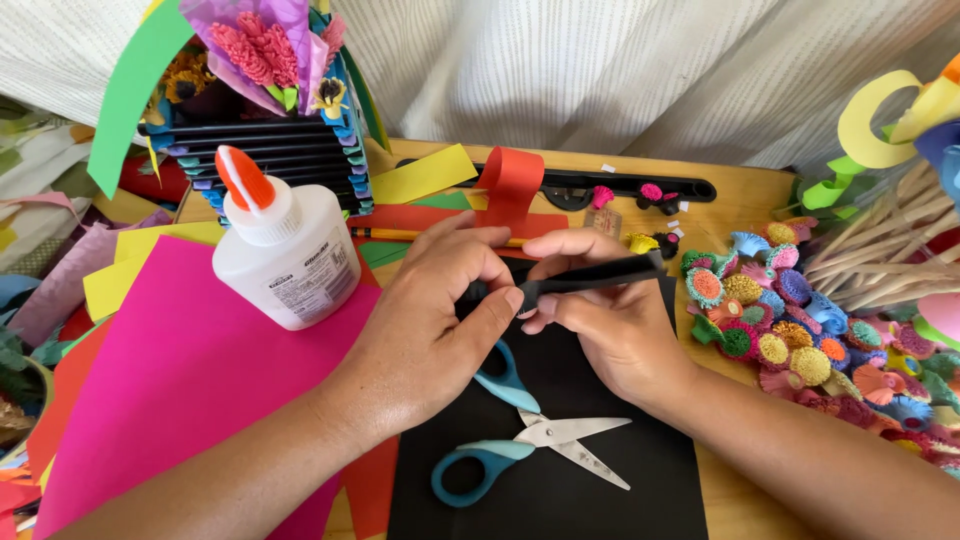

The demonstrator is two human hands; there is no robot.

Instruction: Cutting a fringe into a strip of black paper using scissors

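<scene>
Head view | black paper strip point(590, 277) is pinched between left hand point(430, 320) and right hand point(610, 320) | scissors point(530, 435) lie below on black sheet point(620, 480)

Pale ribbed curtain point(600, 70) hanging across the whole back, falling in soft folds right behind the worktop point(745, 195). Warm wooden worktop, bare only along the far edge and at the right front corner. Bright daylight from above and the left, strong on the curtain and the wood, short soft shadows. More pale cloth point(30, 190) bunched at the far left. No wall, floor or window to be made out.
</scene>
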